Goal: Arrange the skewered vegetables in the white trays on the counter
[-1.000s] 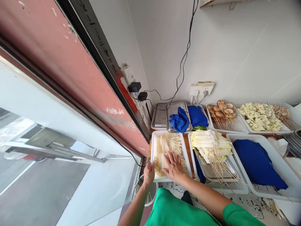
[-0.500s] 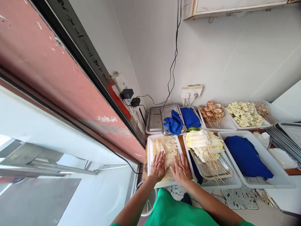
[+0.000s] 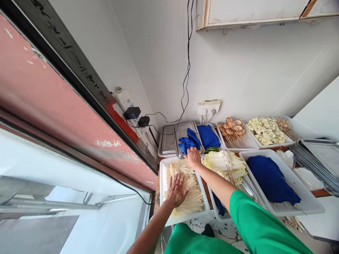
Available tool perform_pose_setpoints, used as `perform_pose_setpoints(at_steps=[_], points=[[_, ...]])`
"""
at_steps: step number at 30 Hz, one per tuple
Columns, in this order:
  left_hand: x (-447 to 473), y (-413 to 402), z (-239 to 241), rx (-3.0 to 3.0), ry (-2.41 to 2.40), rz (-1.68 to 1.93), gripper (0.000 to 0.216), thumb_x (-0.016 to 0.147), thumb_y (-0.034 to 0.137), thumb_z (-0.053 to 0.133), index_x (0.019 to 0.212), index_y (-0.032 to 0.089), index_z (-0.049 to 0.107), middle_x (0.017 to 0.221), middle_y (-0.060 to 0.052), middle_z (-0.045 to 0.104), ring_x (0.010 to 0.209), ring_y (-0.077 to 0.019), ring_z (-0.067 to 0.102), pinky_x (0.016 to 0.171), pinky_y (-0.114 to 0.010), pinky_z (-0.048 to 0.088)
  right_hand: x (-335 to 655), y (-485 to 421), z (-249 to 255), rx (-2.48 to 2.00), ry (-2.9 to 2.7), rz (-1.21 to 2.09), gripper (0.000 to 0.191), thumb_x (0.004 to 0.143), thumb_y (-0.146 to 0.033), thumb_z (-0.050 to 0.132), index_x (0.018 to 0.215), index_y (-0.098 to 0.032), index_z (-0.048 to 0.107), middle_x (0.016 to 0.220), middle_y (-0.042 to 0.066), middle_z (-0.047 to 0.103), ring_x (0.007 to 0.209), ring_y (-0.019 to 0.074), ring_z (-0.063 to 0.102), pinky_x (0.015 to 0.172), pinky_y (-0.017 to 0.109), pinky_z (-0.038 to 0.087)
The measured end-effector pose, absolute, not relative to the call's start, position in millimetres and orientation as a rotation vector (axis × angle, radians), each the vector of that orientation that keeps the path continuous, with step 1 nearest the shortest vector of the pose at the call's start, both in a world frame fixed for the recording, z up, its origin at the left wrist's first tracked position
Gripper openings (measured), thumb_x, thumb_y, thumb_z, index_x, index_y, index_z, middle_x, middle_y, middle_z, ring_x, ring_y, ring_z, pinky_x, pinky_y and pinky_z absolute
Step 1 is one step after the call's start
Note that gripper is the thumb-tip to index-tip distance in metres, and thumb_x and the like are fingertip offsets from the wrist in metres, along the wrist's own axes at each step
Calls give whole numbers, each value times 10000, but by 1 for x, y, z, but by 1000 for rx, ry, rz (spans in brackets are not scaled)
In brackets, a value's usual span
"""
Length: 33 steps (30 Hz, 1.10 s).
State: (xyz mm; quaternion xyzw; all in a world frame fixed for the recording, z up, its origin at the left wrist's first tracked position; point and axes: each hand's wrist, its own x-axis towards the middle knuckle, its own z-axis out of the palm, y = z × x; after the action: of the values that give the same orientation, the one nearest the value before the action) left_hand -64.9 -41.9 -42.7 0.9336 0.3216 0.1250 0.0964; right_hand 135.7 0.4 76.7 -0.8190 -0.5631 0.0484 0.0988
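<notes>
One blue cloth (image 3: 191,141), centre of frame; right hand (image 3: 193,157) at its lower edge — grip unclear. Left hand (image 3: 176,192) spread flat on mushrooms (image 3: 192,201), below. Cloth likely light, soft — best held by bunched fold.

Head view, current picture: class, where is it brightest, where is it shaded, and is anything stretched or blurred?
Head view: the pale strip at lower left looks washed out; head view: the wall is greyer below the cabinet; head view: the green sleeve seems stretched towards the corner; head view: left hand and right hand show no strong blur.
</notes>
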Motion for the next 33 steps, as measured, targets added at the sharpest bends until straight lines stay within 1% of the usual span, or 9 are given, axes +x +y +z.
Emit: perform_pose_setpoints(at_steps=[3,9,15,17,19,22,24,28,33], points=[[-69,-33,-40,2714,974,452,645,1024,503,350,1606,231,293,1643,-144,336,1535,-291,293,1263,-577,137,148,14,88,-2386,-1650,192,261,984,-187,451,1067,-114,688,1188,182,657,1171,289,551,979,371,401],[-42,23,19,2414,941,792,668,1029,490,343,1604,160,257,1630,-188,354,1551,-256,253,1239,-477,293,207,43,162,-2279,-1413,150,425,1029,-158,237,1286,-93,570,1187,177,679,1066,229,629,879,310,453],[35,54,139,1972,782,1088,958,845,608,685,1585,176,255,1612,-228,357,1430,-362,453,1081,-518,495,232,42,267,-1629,-1622,128,316,1000,-298,400,1103,-128,646,987,55,698,904,177,618,823,276,456],[53,51,181,1854,698,1222,884,823,567,734,1512,154,366,1434,-204,564,1260,-336,610,1019,-517,536,217,28,294,-1460,-1785,127,272,977,-317,476,1020,-130,668,895,17,685,837,157,607,799,265,432],[57,43,219,1804,682,1311,567,889,462,674,1319,118,536,1104,-113,707,977,-248,712,896,-463,597,198,6,320,-1418,-1945,58,284,989,-332,480,979,-130,679,834,-4,658,811,146,599,796,263,402],[34,27,269,1845,735,1289,210,878,245,545,1017,121,641,697,22,627,567,-120,622,606,-273,582,174,-36,352,-1485,-2132,-158,280,993,-369,518,973,-141,678,858,11,654,847,169,602,802,278,377],[5,16,295,1958,731,1100,238,791,171,484,938,130,667,619,46,589,468,-98,554,502,-209,510,166,-65,364,-1612,-2254,-290,192,936,-331,631,1000,-154,669,922,42,684,868,195,609,777,282,379],[-54,13,322,2077,773,736,335,669,176,462,881,127,717,652,12,648,606,-153,640,623,-244,563,168,-98,360,-2006,-2383,-280,158,910,-156,619,1061,-140,663,952,98,716,833,214,634,707,287,392],[-90,46,313,1920,840,387,323,682,267,602,923,96,733,800,-59,707,813,-211,691,910,-386,583,178,-76,335,-2061,-2500,123,166,972,-212,557,967,-141,707,918,72,722,800,175,649,667,259,412]])
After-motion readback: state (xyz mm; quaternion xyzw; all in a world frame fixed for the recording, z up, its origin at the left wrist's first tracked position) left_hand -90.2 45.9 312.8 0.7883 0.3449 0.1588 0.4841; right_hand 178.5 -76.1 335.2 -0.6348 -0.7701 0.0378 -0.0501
